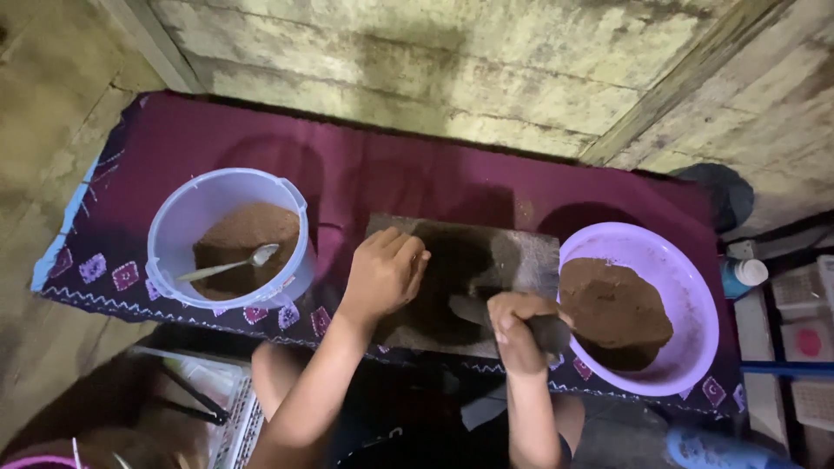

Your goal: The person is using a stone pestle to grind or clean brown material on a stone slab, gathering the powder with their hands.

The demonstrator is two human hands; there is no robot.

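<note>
My left hand (382,274) rests curled on a flat grey stone slab (530,256) that lies on a purple cloth (391,174); whether it grips anything I cannot tell. My right hand (514,326) is closed around a dark rounded grinding stone (549,332) at the slab's right edge. A dark smear of ground paste (452,278) covers the slab's middle. To the right stands a violet bowl (695,287) holding a mound of brown powder (612,308). On the left, a pale blue bucket (174,217) holds more brown powder (248,230) with a metal spoon (230,265) lying in it.
A rough concrete wall (452,61) rises behind the cloth. A small bottle with a white cap (743,275) and white crates (804,339) sit at the right. A white wire rack (234,417) lies by my left knee.
</note>
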